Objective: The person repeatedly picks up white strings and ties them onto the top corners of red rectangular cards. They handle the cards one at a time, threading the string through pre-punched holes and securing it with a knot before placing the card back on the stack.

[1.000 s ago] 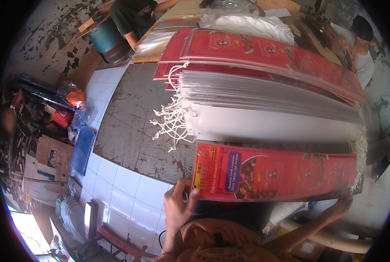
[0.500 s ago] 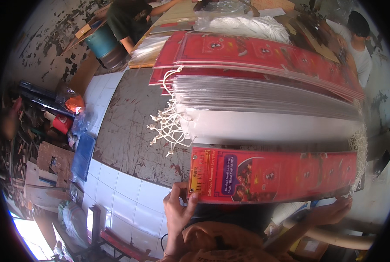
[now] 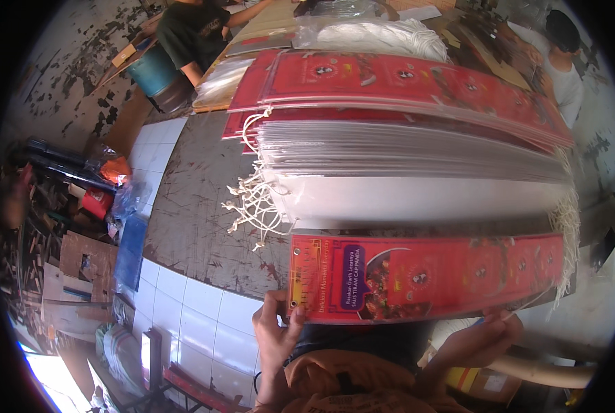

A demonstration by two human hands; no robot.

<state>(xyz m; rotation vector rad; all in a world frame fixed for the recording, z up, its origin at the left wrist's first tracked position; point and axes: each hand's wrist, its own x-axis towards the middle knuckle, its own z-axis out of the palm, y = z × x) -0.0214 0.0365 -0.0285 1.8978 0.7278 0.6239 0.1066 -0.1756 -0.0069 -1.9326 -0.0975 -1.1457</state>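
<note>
A long red printed banner (image 3: pixel 452 275) with food pictures and eyelets at its left end lies across the table's near edge. My left hand (image 3: pixel 278 330) is closed on its lower left corner, thumb on top. My right hand (image 3: pixel 478 339) is closed below the banner's lower edge, fingertips pinched together close to that edge; what they hold, if anything, is too small to make out. Just beyond, a fanned stack of banners (image 3: pixel 410 199) lies white side up, with knotted white cords (image 3: pixel 252 206) at the left end and a bundle of loose strings (image 3: pixel 565 227) at the right.
More red banners (image 3: pixel 390 79) lie farther back, with a white cord hank (image 3: pixel 383 38) behind them. One co-worker (image 3: pixel 194 34) stands at the far left, another (image 3: pixel 562 69) at the far right. A blue drum (image 3: pixel 152 72) and scrap cardboard (image 3: pixel 87 258) stand left of the table (image 3: pixel 190 186).
My right hand has moved left along the banner's lower edge, away from the strings at the right end. My left hand keeps its grip on the corner. The view has shifted slightly.
</note>
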